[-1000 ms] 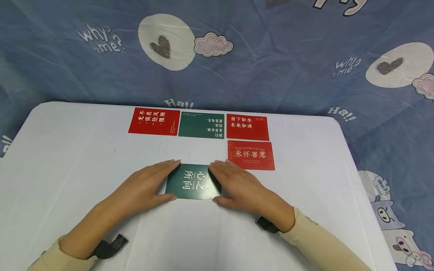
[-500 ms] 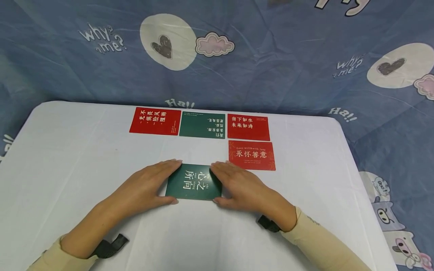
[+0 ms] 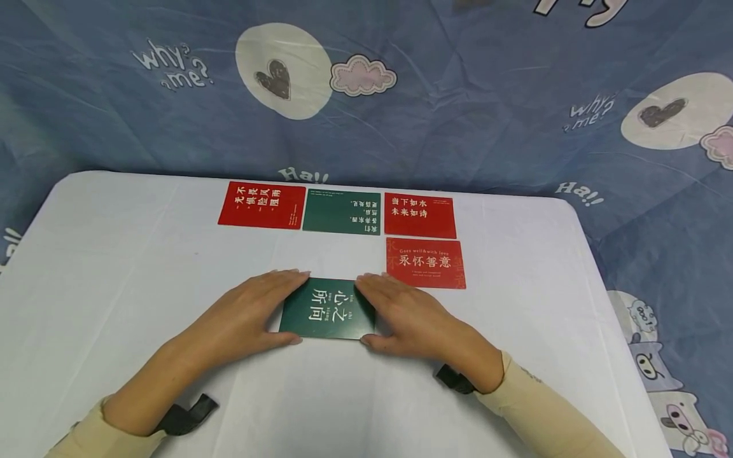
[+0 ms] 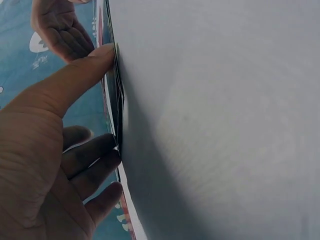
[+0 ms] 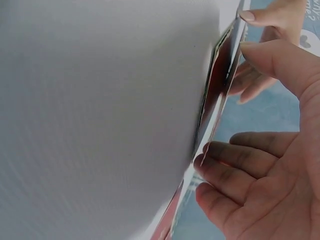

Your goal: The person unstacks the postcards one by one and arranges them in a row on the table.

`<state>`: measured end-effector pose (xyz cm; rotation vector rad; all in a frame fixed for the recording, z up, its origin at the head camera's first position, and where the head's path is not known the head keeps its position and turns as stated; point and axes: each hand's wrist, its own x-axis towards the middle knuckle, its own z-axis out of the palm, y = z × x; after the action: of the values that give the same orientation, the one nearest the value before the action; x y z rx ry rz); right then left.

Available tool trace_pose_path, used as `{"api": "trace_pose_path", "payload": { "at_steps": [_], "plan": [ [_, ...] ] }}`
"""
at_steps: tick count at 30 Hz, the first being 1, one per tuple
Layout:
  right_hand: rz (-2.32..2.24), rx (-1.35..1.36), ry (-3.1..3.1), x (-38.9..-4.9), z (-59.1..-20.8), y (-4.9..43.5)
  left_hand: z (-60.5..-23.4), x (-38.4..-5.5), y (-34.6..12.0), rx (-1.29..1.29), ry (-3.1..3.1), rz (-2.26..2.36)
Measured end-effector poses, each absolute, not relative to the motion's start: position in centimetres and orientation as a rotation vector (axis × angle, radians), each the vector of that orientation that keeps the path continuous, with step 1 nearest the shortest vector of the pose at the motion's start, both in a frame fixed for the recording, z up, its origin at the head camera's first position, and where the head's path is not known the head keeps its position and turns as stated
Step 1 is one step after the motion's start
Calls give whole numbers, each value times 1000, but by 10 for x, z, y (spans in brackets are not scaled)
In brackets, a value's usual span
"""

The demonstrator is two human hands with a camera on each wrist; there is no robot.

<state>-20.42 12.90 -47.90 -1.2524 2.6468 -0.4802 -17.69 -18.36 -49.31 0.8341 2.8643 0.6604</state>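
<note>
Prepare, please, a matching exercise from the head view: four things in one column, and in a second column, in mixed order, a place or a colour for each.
1. Near green card
2. Far green card
3. Table
4. Backdrop

A. White
B. With a red card on each side
C. Blue, with printed pictures
D. Between the left hand and the right hand

Pairs: 1-D, 2-B, 3-A, 4-C

The white glare on the lower right of the green card [image 3: 328,309], beside the right hand [image 3: 409,316], has faded since one second ago. The face looks more evenly green, and small Latin letters [image 3: 351,313] there read clearer. The head view has shifted very slightly.
</note>
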Motion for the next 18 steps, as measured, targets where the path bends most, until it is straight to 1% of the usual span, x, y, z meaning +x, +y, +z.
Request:
{"api": "trace_pose_path", "payload": {
  "at_steps": [7, 18],
  "plan": [
    [-490, -1244, 2634, -204, -475, 130, -490, -177, -184, 831, 2850, 663],
    [-486, -1252, 2634, -205, -477, 132, -486, -176, -181, 760, 2831, 683]
  ]
}}
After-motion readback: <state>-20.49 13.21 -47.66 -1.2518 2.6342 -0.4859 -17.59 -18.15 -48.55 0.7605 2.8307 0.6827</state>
